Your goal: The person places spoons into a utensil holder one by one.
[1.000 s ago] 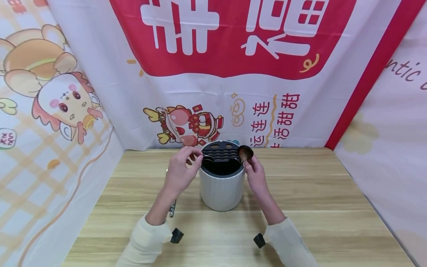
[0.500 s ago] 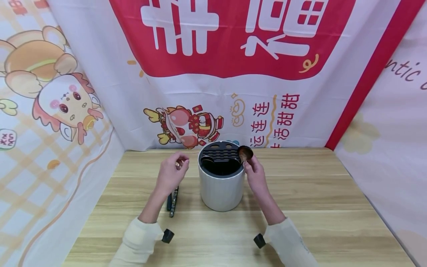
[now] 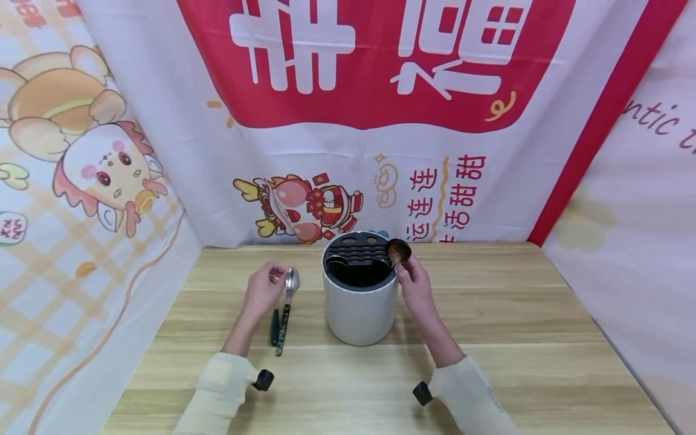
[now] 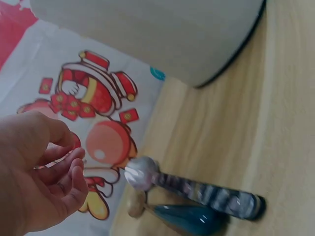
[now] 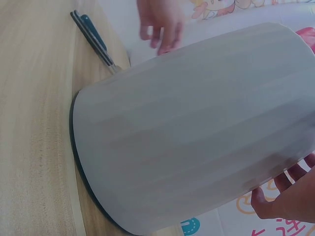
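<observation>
My left hand point(image 3: 264, 287) hovers over the table's left part with its fingers loosely bent and nothing in them. Close beside it lies a spoon point(image 4: 211, 194) with a silver bowl and black patterned handle. A second utensil point(image 4: 189, 219) with a teal handle lies alongside; its head is blurred. At the right rim of a white cylindrical utensil holder point(image 3: 360, 317), my right hand point(image 3: 417, 287) pinches a dark brown round-bowled spoon point(image 3: 399, 249), bowl up. The grip is partly hidden. In the right wrist view, its fingers point(image 5: 285, 182) lie along the holder's wall.
The holder has a black slotted top point(image 3: 356, 248) with a wide opening in front. Another dark round rim point(image 3: 337, 261) shows at the opening's left side. A wooden table point(image 3: 516, 338) runs back to a printed cloth point(image 3: 304, 151), with cloth on both sides.
My left hand has come away from the holder's left rim and moved left and down toward the spoons on the table, exposing them. My right hand has stayed at the holder.
</observation>
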`<state>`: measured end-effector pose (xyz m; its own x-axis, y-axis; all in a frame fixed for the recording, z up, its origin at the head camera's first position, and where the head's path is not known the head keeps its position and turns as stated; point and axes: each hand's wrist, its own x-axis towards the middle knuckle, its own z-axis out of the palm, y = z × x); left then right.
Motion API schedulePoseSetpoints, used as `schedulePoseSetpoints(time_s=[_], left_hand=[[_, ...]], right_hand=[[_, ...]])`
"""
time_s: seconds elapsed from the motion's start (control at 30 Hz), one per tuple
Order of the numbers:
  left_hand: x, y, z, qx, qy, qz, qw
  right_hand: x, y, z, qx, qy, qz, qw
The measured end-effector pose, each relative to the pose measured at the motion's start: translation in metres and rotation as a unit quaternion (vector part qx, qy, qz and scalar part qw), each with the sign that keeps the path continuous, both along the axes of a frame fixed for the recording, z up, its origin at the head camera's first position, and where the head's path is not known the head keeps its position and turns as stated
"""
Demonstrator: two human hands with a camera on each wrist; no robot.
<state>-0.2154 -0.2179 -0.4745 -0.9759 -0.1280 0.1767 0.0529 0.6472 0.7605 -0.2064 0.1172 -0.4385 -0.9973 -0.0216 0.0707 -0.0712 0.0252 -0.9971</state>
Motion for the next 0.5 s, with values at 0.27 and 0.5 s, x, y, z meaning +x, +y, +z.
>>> schedulePoseSetpoints(time_s=[0.27,0.5], left_hand=[[-0.006,-0.018,-0.026,-0.035,-0.039,0.010,0.9986],[-0.005,-0.024,-0.040,-0.093,-0.084,0.014,0.9920]], right_hand=[[0.000,-0.001,-0.001,0.005,0.009,-0.005,0.9999],[0.000,-0.002,0.000,0.002,0.004,-0.005,1.0000]])
